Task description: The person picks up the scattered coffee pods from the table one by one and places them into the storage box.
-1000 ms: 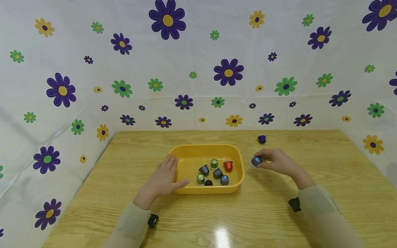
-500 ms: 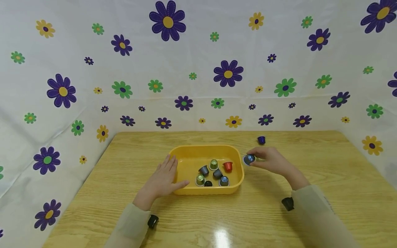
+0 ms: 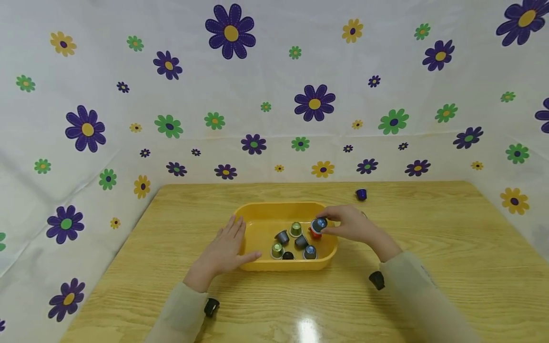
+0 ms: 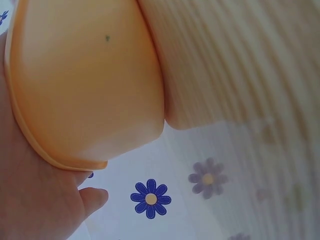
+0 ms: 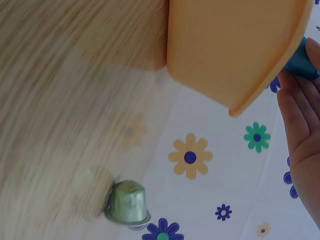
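My right hand (image 3: 349, 224) pinches a blue coffee capsule (image 3: 319, 224) between thumb and fingers over the right part of a yellow tray (image 3: 274, 265). That capsule overlaps a red capsule (image 3: 314, 235) in the head view. Along the tray's left rim lies my left hand (image 3: 223, 250), fingers straight and thumb over the front edge. Inside the tray are also green capsules (image 3: 296, 229), grey capsules (image 3: 281, 237), a black capsule (image 3: 288, 256) and another blue capsule (image 3: 310, 252). The right wrist view catches the held capsule (image 5: 302, 62) just past the tray rim.
On the wooden table (image 3: 171, 209), a dark blue capsule (image 3: 361, 194) lies at the back right. Black capsules lie near the right sleeve (image 3: 377, 280) and left sleeve (image 3: 211, 307). A pale green capsule (image 5: 127, 202) shows in the right wrist view. Flowered cloth (image 3: 266, 71) surrounds the table.
My right hand has moved left with the blue capsule, from beside the tray to over its right part. The left hand stays on the left rim.
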{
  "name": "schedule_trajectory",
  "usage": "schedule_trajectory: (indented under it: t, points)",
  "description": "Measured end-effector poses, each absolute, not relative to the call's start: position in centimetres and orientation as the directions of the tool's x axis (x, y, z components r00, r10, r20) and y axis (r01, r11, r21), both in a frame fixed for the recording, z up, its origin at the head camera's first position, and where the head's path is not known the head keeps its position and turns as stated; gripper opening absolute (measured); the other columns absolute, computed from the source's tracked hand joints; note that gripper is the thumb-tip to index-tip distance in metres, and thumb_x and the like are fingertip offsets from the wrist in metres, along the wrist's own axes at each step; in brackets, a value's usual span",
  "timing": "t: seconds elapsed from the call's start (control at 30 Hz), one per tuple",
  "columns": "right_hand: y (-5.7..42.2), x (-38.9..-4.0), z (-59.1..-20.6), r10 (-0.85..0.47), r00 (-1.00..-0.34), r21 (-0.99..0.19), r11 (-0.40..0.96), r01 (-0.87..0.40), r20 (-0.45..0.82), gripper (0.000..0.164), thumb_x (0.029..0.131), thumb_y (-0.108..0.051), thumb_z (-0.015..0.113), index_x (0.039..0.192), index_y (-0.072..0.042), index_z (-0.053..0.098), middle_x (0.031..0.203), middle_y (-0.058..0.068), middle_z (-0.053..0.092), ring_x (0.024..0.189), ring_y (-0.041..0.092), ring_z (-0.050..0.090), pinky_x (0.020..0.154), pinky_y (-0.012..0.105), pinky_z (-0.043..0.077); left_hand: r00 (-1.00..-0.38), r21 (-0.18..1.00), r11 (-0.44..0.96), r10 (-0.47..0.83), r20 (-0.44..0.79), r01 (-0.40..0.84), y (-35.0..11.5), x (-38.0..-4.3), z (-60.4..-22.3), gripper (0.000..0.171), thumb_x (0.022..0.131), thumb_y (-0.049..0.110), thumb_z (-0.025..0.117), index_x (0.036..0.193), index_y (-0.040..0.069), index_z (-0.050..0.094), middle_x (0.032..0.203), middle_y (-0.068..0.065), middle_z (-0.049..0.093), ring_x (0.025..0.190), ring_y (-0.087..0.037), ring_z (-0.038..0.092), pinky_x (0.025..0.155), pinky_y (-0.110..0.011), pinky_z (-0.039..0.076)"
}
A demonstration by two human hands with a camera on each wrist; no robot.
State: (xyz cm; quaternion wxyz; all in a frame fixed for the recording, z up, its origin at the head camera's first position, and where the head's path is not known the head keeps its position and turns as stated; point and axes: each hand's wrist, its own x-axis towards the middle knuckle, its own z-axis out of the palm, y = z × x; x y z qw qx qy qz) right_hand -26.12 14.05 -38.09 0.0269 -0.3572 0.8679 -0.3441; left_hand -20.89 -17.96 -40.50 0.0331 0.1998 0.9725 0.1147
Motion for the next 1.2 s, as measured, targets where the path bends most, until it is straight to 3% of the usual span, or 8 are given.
schedule_trajectory:
  t: [0.4,0.47,0.53,0.63,0.7,0.8,1.2]
  points:
    - [10.2,-26.2,-37.8,-0.710,-0.674,-0.566,0.476,-0.673,0.204,0.030,0.080,-0.013,0.066,0.107,-0.003,0.062,0.100,0.005,0.063,0.091,0.018,0.058,0.082,0.036,0.045,-0.915,0.233,0.891,0.403,-0.009,0.390,-18.0,-20.9,-40.7,0.096,0.080,0.068,0.035,0.137,-0.009,0.019,0.144,-0.020,0.012,0.132,-0.032,0.000,0.102,-0.051,0.012]
    - [9.6,-26.3,-37.8,-0.717,-0.671,-0.571,0.475,-0.670,0.189,0.031,0.080,-0.014,0.065,0.109,-0.003,0.061,0.101,0.005,0.062,0.077,0.018,0.060,0.077,0.035,0.047,-0.915,0.229,0.891,0.403,-0.007,0.391,-18.0,-20.9,-40.8,0.096,0.080,0.068,0.035,0.137,-0.009,0.019,0.144,-0.020,0.012,0.132,-0.031,0.000,0.102,-0.051,0.012]
    - [9.0,-26.4,-37.8,-0.729,-0.657,-0.558,0.470,-0.685,0.193,0.031,0.081,-0.014,0.065,0.109,-0.002,0.061,0.101,0.005,0.062,0.073,0.016,0.058,0.075,0.034,0.048,-0.916,0.227,0.892,0.402,-0.007,0.390,-17.9,-20.9,-40.7,0.096,0.080,0.068,0.035,0.136,-0.008,0.020,0.144,-0.020,0.012,0.132,-0.031,0.000,0.102,-0.051,0.012]
    - [8.2,-26.4,-37.8,-0.749,-0.627,-0.522,0.455,-0.721,0.214,0.031,0.081,-0.015,0.065,0.109,-0.002,0.061,0.101,0.005,0.062,0.073,0.015,0.059,0.073,0.032,0.048,-0.918,0.227,0.895,0.397,-0.011,0.385,-17.9,-21.0,-40.7,0.095,0.081,0.067,0.036,0.137,-0.008,0.020,0.144,-0.020,0.013,0.132,-0.031,-0.001,0.102,-0.051,0.012]
    - [7.6,-26.4,-37.8,-0.760,-0.608,-0.489,0.451,-0.746,0.227,0.030,0.081,-0.015,0.065,0.108,-0.002,0.061,0.101,0.005,0.063,0.086,0.013,0.057,0.075,0.030,0.047,-0.919,0.226,0.896,0.395,-0.015,0.381,-17.8,-21.0,-40.6,0.095,0.081,0.067,0.036,0.137,-0.008,0.020,0.144,-0.020,0.013,0.132,-0.031,-0.001,0.102,-0.051,0.013]
    - [6.8,-26.3,-37.8,-0.766,-0.608,-0.479,0.462,-0.746,0.208,0.030,0.081,-0.016,0.065,0.109,-0.003,0.061,0.103,0.004,0.062,0.089,0.013,0.057,0.077,0.029,0.046,-0.919,0.227,0.897,0.393,-0.018,0.379,-17.8,-21.0,-40.5,0.094,0.081,0.065,0.037,0.136,-0.008,0.020,0.144,-0.020,0.013,0.132,-0.031,-0.001,0.101,-0.051,0.013]
    - [3.5,-25.9,-37.9,-0.789,-0.598,-0.429,0.497,-0.754,0.138,0.029,0.082,-0.016,0.064,0.109,-0.006,0.061,0.104,0.002,0.062,0.089,0.009,0.057,0.078,0.023,0.045,-0.917,0.222,0.895,0.398,-0.004,0.387,-17.9,-21.0,-40.6,0.094,0.081,0.065,0.037,0.136,-0.009,0.021,0.143,-0.021,0.014,0.132,-0.031,0.001,0.101,-0.052,0.015]
